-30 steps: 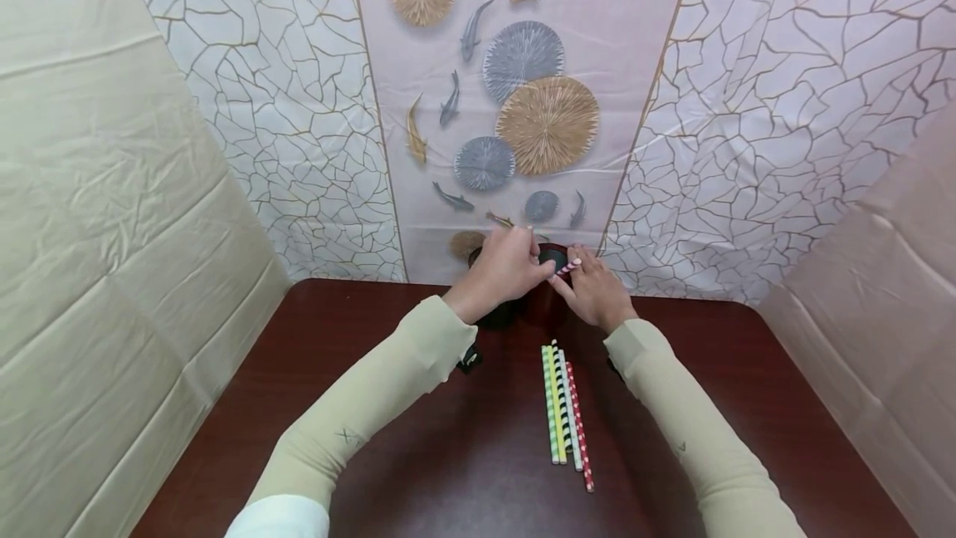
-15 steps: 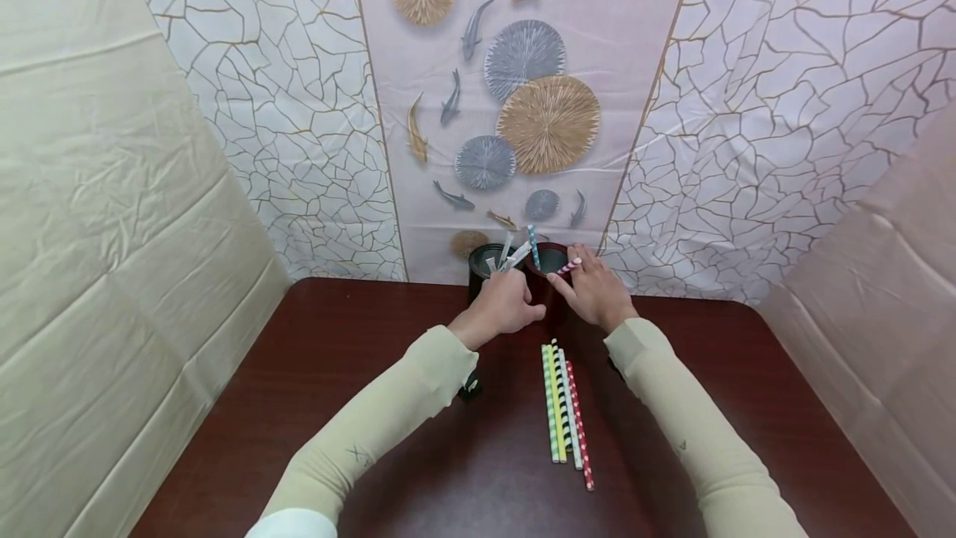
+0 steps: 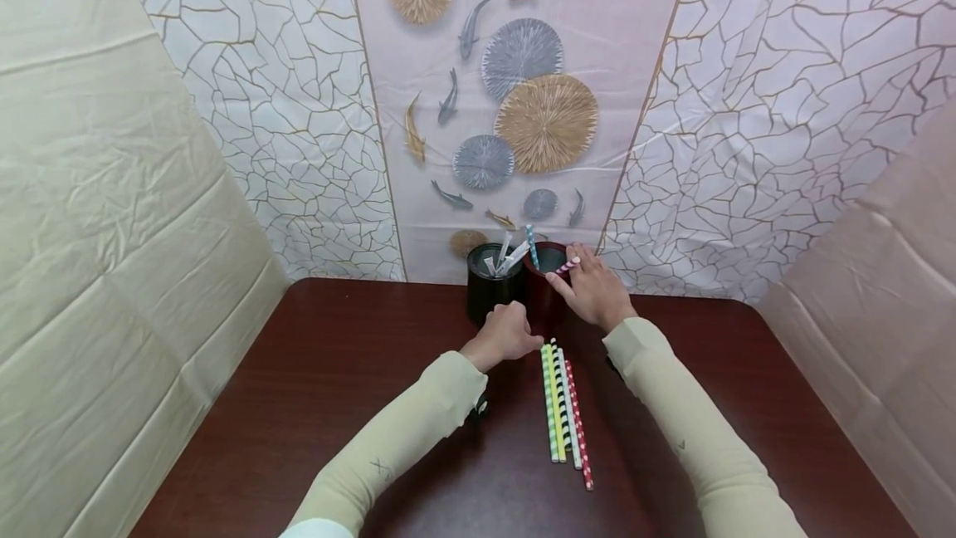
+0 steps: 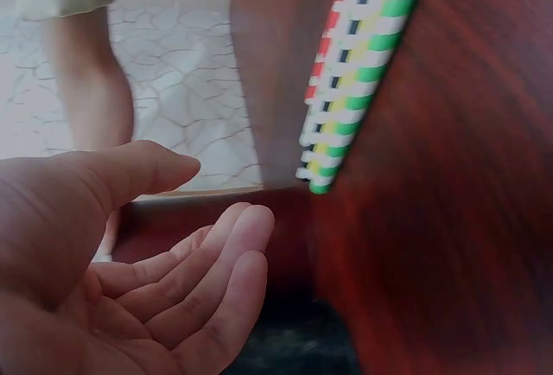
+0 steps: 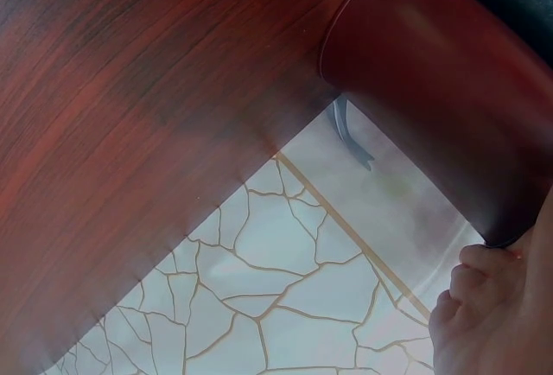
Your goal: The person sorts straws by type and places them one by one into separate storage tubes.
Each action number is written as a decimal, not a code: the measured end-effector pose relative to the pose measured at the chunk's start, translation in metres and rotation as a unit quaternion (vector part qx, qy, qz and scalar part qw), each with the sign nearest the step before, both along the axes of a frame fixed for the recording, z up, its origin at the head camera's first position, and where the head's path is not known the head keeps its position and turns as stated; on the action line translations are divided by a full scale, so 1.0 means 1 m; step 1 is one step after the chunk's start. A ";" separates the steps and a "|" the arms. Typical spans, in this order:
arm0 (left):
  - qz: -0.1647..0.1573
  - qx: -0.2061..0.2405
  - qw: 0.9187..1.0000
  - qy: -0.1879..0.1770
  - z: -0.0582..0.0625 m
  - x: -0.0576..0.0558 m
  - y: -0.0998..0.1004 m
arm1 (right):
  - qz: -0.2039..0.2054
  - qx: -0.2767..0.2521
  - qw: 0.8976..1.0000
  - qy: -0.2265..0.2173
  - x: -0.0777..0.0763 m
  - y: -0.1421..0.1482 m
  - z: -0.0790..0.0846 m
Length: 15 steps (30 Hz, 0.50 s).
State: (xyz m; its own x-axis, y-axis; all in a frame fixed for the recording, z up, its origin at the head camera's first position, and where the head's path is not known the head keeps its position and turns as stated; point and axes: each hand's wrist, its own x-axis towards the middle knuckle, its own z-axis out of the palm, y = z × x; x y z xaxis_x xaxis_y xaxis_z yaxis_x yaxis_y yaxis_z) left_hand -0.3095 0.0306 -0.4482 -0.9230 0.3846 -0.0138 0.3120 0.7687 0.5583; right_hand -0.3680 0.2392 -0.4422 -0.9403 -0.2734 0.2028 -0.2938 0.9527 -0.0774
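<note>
1. Both hands show on my feed, well apart from each other: the left hand [image 3: 509, 333] has its thumb parted from its loosely bent fingers and carries nothing, while the right hand [image 3: 595, 289] curves around a dark red cylindrical cup [image 3: 543, 303] at its right side.
2. From the left wrist camera I see the left fingertips clear of the straws, just left of their far ends.
3. Five straws lie side by side on the dark reddish-brown wood-grain table [image 3: 358, 372], running from near to far; left to right I count a green-and-white striped straw [image 3: 549, 403], a plain yellow straw [image 3: 556, 403], a black-and-white striped straw [image 3: 562, 398], a whitish straw [image 3: 570, 409] and a red straw with white dots [image 3: 578, 424].
4. Inside the red cup I make out a blue straw with white dots [image 3: 532, 247], nearly upright at the left, and a pink-and-white striped straw [image 3: 569, 265], tilted right toward the right hand.
5. Just left stands a black cylindrical cup [image 3: 489, 293] with slim white sticks [image 3: 515, 256] poking out; I cannot tell whether the cups touch.
6. Behind them hangs a patterned fabric backdrop [image 3: 299, 148].
</note>
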 end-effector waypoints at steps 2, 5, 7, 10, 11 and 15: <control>0.002 0.006 1.000 -0.011 -0.006 -0.001 0.002 | 0.001 0.000 1.000 0.006 0.000 -0.001 0.000; 0.007 0.007 1.000 -0.019 -0.016 -0.003 0.005 | 0.001 0.000 1.000 0.009 0.001 -0.001 0.001; 0.014 0.005 1.000 -0.025 -0.021 -0.004 0.007 | 0.002 -0.001 1.000 0.009 0.002 -0.002 0.001; 0.023 0.004 0.999 -0.035 -0.028 -0.006 0.011 | 0.003 -0.003 1.000 0.008 0.003 -0.002 0.001; 0.026 0.005 0.999 -0.039 -0.030 -0.007 0.012 | 0.002 -0.004 1.000 0.009 0.003 -0.002 0.001; 0.036 0.016 0.997 -0.062 -0.038 -0.011 0.017 | -0.002 -0.002 1.000 0.011 0.004 -0.001 0.001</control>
